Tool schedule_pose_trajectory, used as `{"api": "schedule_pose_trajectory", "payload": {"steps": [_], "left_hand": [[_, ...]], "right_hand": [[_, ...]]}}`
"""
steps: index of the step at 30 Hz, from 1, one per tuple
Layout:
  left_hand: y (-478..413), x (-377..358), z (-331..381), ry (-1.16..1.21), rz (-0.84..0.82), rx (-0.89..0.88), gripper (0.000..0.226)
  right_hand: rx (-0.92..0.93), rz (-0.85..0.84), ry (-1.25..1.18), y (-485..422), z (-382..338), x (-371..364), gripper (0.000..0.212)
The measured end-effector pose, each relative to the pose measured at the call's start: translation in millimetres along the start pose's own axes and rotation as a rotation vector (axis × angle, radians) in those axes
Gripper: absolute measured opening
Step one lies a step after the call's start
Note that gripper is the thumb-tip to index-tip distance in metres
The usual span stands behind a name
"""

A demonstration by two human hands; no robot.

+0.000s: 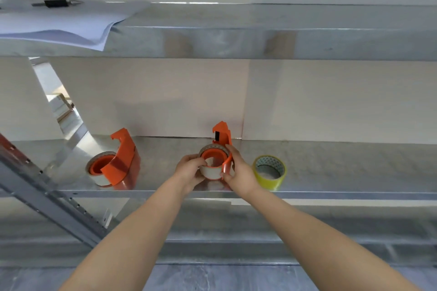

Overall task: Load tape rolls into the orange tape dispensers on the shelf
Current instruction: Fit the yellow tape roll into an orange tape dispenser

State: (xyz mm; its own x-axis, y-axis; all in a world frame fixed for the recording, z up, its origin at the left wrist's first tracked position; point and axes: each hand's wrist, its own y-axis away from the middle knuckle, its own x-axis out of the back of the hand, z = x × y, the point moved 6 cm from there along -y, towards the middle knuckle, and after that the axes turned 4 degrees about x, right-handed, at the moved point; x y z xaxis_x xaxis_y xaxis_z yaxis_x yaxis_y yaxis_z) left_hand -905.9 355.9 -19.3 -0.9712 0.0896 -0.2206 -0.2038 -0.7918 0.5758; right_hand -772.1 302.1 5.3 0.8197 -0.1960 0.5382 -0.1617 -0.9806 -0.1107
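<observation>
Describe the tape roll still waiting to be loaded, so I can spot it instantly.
On the middle grey metal shelf, look just right of the right hand, which grips an orange plastic tape dispenser. The yellow translucent tape roll lies flat there, alone. It is the only yellow roll and the only one outside a dispenser.

**Own arms and hands, head view**

My left forearm (142,227) and right forearm (307,227) are bare along all the length in view, from the lower edge up to the wrists. My left hand (189,170) and right hand (241,170) are bare too. Skin smooth. Fingers too small and blurred for finer detail.
</observation>
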Motion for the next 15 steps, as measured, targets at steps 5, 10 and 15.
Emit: {"api": "schedule_pose_trajectory", "payload": {"steps": [5, 10, 15], "left_hand": [[9.8, 11.7, 25.7, 0.217, -0.087, -0.024, 0.010], [27.9, 23.2, 52.6, 0.254, -0.139, -0.103, 0.014], [43.6, 25.7, 61.0, 0.219, -0.140, -0.182, 0.013]], "right_hand": [[0.176, 0.022, -0.023, -5.8, -26.2, 3.3, 0.067], [0.269, 0.001, 0.044, -11.2, -42.0, 7.4, 0.065], [0.398, 0.122, 0.332, -7.6, -66.5, -0.7, 0.064]]}}
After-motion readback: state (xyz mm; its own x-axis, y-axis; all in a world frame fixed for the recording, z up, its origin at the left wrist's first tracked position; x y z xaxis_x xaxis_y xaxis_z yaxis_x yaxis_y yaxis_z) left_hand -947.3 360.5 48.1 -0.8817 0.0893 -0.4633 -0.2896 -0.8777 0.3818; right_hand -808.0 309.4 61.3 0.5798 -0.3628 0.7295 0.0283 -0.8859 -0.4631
